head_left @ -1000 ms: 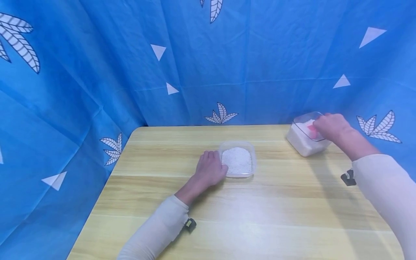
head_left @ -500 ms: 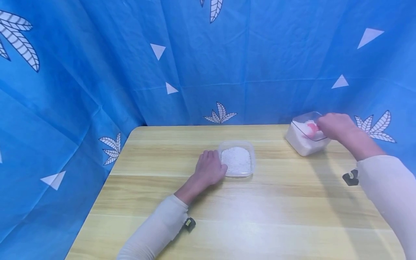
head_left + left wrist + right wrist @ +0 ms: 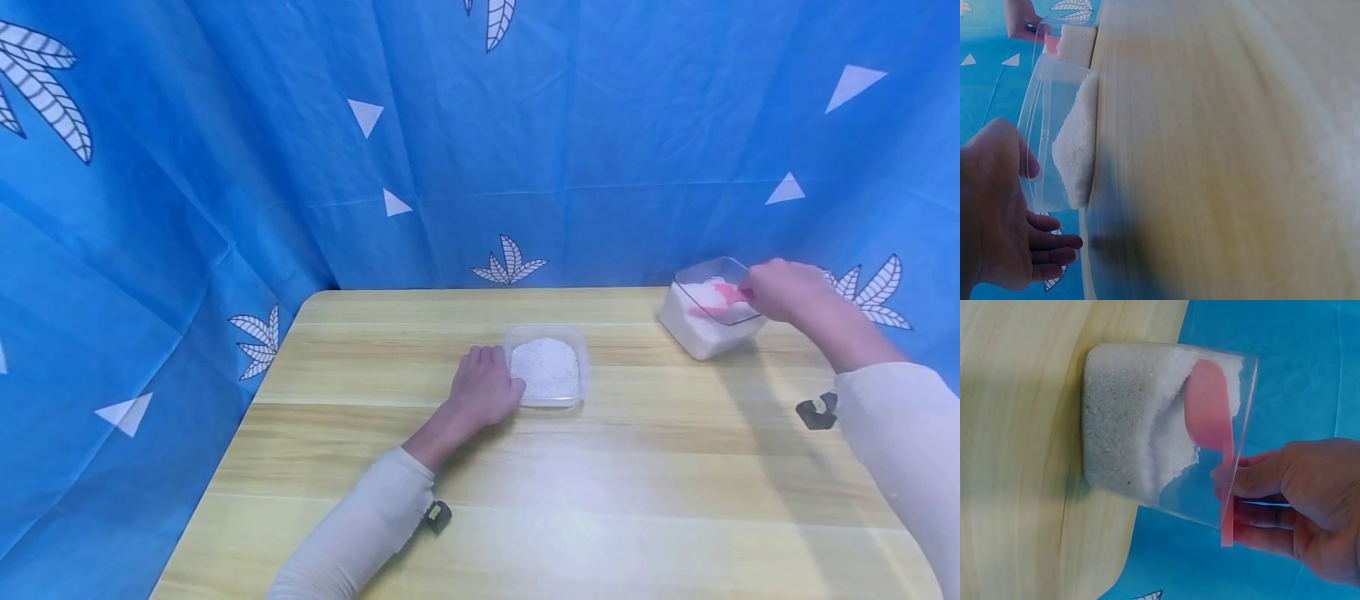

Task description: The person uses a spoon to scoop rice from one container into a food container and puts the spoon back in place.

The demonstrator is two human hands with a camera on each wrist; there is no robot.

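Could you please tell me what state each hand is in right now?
Left hand: open, fingers relaxed, touching the smaller clear container.
Right hand: closed, holding the pink scoop by its handle.

Right grip (image 3: pixel 786 292) shifted rightward — pink scoop (image 3: pixel 1209 406) more exposed.

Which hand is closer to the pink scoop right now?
The right. The right hand grips the pink scoop, while the left hand is well off to the person's left, touching the side of the shallow container.
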